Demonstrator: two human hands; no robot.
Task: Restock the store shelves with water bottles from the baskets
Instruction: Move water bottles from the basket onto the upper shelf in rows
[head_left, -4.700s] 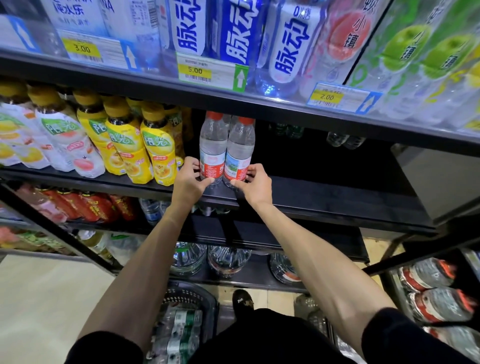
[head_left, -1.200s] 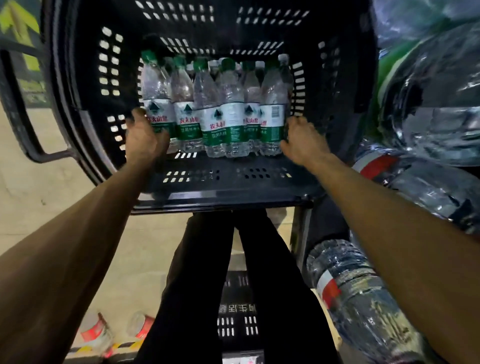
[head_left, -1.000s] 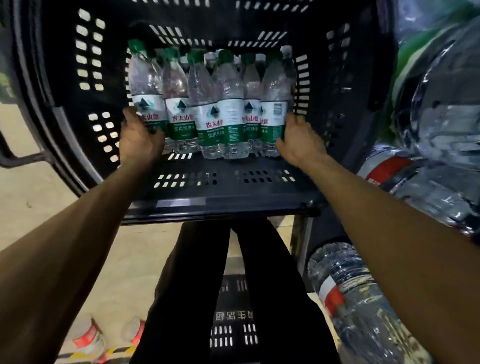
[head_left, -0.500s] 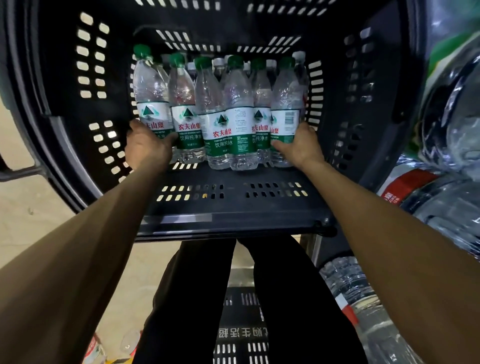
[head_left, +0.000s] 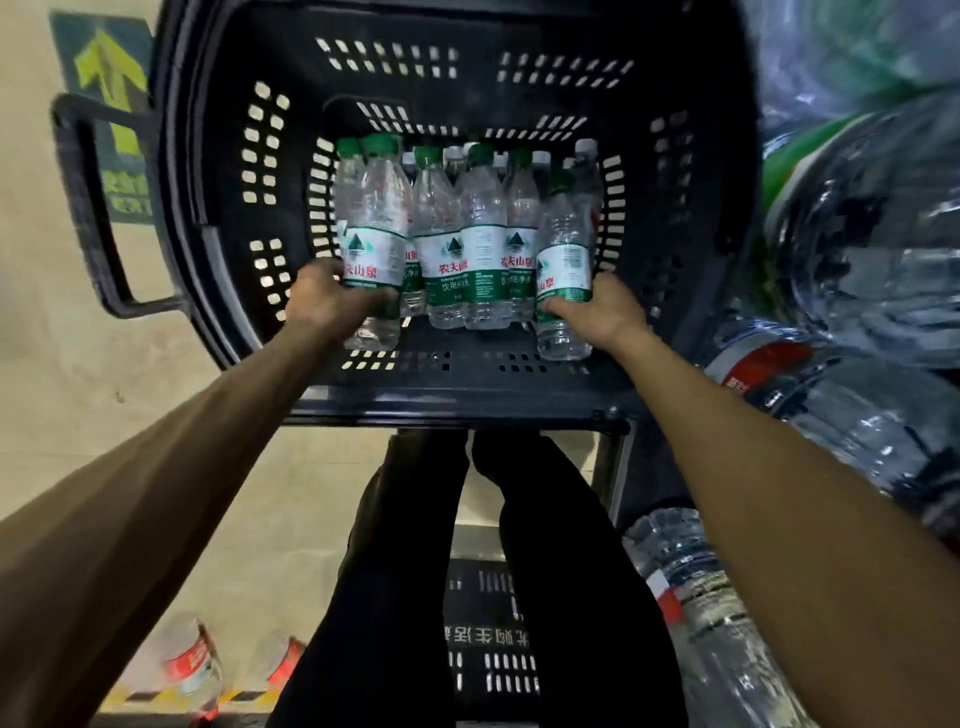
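Observation:
A black perforated basket (head_left: 218, 218) sits in front of me with several clear green-capped water bottles (head_left: 470, 244) standing in its far half. My left hand (head_left: 330, 306) is wrapped around the lower part of the leftmost bottle (head_left: 376, 234), which stands raised and pulled a little toward me. On the right side my right hand (head_left: 605, 317) grips the bottom of the rightmost bottle (head_left: 563, 260), also drawn out of the row and slightly tilted. Both bottles carry white and green labels.
Large clear water jugs (head_left: 857, 312) with red labels crowd the right edge, one more jug (head_left: 696, 597) low right. The basket's handle (head_left: 88, 218) sticks out left over a floor arrow sign (head_left: 106, 73). Two red-labelled bottles (head_left: 195, 665) lie bottom left. My dark-trousered legs (head_left: 467, 571) stand below the basket.
Earlier both hands were at the shelf with two red-capped bottles. Over the last second they closed on the outer green-capped bottles in the basket and pulled them up and toward me.

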